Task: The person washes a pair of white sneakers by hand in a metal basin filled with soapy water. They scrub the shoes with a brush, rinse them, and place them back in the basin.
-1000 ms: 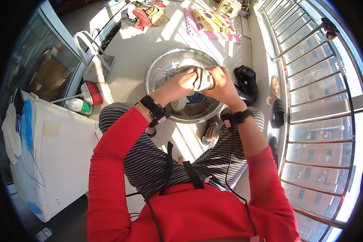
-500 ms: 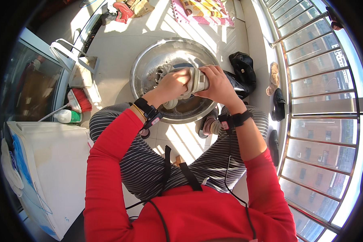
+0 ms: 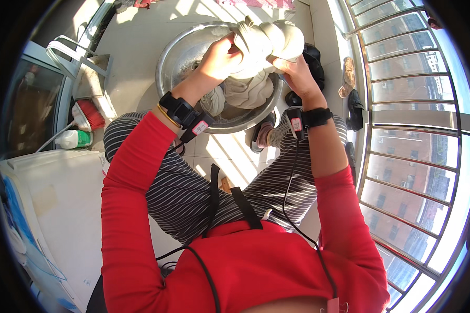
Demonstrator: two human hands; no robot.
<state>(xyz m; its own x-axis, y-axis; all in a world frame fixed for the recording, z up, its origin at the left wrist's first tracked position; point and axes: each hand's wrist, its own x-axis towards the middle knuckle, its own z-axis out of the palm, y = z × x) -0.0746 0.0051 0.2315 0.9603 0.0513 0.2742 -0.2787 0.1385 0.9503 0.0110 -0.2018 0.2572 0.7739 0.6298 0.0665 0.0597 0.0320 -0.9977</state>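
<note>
A bunched, cream-coloured cloth [image 3: 261, 47] is held up over a wide metal basin [image 3: 165, 73], its lower folds hanging down into it. Whether it is a garment cannot be made out. My left hand [image 3: 220, 61] grips the left side of the cloth, fingers partly hidden behind the folds. On the right side my right hand [image 3: 298, 77] is closed round it, thumb on the near face. A pale bundled strand of cloth [image 3: 212, 100] droops by the basin's near left part. Foamy water shows inside the basin at the left.
My striped knees flank the basin's near side. At the left are a red-bristled broom [image 3: 91, 116], a green-and-white bottle [image 3: 74, 139], a white cabinet [image 3: 62, 208] and a metal-framed stool [image 3: 68, 55]. Black shoes [image 3: 355, 109] and a barred window [image 3: 410, 130] line the right.
Both hands have raised the cloth up and away from me, and more of it now hangs spread out below them. My view has shifted, so the basin sits higher in the picture.
</note>
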